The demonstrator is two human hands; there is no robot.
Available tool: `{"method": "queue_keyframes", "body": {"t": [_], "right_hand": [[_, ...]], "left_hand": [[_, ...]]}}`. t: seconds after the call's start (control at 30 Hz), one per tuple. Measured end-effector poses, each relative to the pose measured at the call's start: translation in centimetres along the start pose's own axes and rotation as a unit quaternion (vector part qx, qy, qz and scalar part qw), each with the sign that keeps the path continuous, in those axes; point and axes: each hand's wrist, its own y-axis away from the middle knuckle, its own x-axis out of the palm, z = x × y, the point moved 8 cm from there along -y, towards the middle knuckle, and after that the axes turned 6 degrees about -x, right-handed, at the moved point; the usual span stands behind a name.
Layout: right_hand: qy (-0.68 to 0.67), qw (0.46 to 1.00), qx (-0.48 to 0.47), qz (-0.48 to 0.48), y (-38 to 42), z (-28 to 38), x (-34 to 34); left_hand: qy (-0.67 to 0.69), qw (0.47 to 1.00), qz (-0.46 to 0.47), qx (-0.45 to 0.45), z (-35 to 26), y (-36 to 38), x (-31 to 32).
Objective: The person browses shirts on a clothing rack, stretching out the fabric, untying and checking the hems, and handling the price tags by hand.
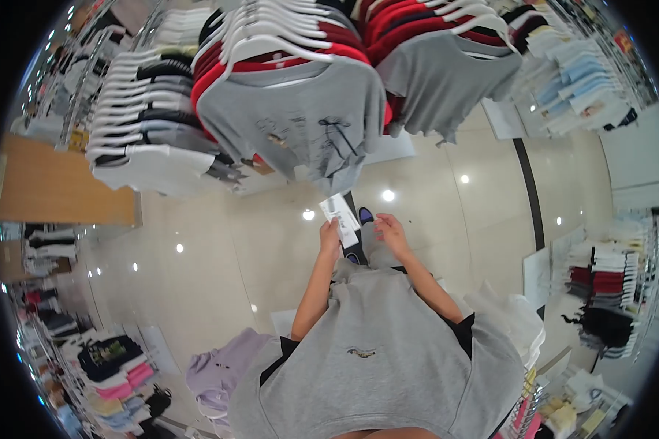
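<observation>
My left hand (330, 238) is closed on a white price tag (341, 219), pinching it along its left side. Dark print shows on the tag, and its top end comes up to the lower hem of a grey long-sleeved shirt (293, 110) that hangs ahead of me. The shirt has a drawn pattern and a dark bow on its front. To the right of the tag, my right hand (392, 237) is held in the air with its fingers loosely curled and apart, holding nothing.
Grey T-shirt (454, 84) and white shirt (157, 164) hang at the front of neighbouring rows on white hangers. A wooden panel (66, 179) stands at left. Behind me hang a lilac garment (223, 373) and a white one (509, 322). Shiny tiled floor (205, 256) lies between racks.
</observation>
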Motion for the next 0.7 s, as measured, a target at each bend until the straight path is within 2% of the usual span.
{"method": "queue_keyframes", "body": {"t": [0.07, 0.1, 0.2, 0.27, 0.33, 0.37, 0.43, 0.5, 0.53, 0.57, 0.6, 0.63, 0.67, 0.7], "right_hand": [[-0.04, 0.999, 0.013, -0.013, -0.8, 0.2, -2.4], [-0.042, 0.999, 0.009, -0.018, -1.9, 0.5, -3.7], [-0.071, 0.994, -0.037, -0.079, -5.7, 1.3, -9.0], [-0.074, 0.986, -0.069, -0.13, -9.3, 3.4, -13.3], [-0.031, 0.974, -0.124, -0.189, -14.0, 6.7, -18.6], [-0.003, 0.963, -0.163, -0.215, -16.8, 8.6, -21.5], [0.022, 0.926, -0.253, -0.279, -20.6, 14.8, -26.7], [0.019, 0.885, -0.299, -0.356, -23.1, 21.3, -30.6], [0.022, 0.889, -0.298, -0.348, -24.9, 23.6, -32.4], [-0.003, 0.923, -0.284, -0.26, -27.2, 25.0, -33.5], [-0.029, 0.948, -0.27, -0.169, -29.3, 26.3, -34.0], [-0.033, 0.951, -0.271, -0.147, -30.0, 27.5, -34.1], [-0.032, 0.953, -0.267, -0.139, -30.5, 28.1, -34.4], [0.0, 0.958, -0.257, -0.125, -30.6, 28.3, -34.2]], "left_hand": [[0.154, 0.985, -0.03, -0.07, 0.9, -0.2, -0.1], [0.201, 0.974, -0.002, -0.105, 2.3, -2.0, -0.6], [0.229, 0.966, -0.004, -0.123, 3.9, -4.0, -1.1], [0.191, 0.975, -0.036, -0.105, 1.8, -2.3, 1.0], [0.061, 0.993, -0.077, -0.06, 0.1, -2.5, 3.1], [0.067, 0.993, -0.08, -0.058, -0.4, -3.2, 4.7], [-0.085, 0.995, 0.011, 0.041, -3.6, -5.2, 10.5], [-0.193, 0.976, 0.085, 0.048, -7.4, -6.8, 19.0], [-0.194, 0.965, 0.085, 0.156, -9.7, -8.9, 22.6], [-0.194, 0.943, 0.082, 0.257, -11.2, -10.5, 25.8], [-0.205, 0.921, 0.04, 0.327, -14.3, -10.9, 29.2], [-0.218, 0.892, -0.001, 0.396, -18.1, -10.7, 32.3], [-0.217, 0.893, -0.01, 0.394, -20.3, -12.0, 34.4], [-0.183, 0.923, 0.007, 0.338, -21.2, -13.7, 35.9]]}}
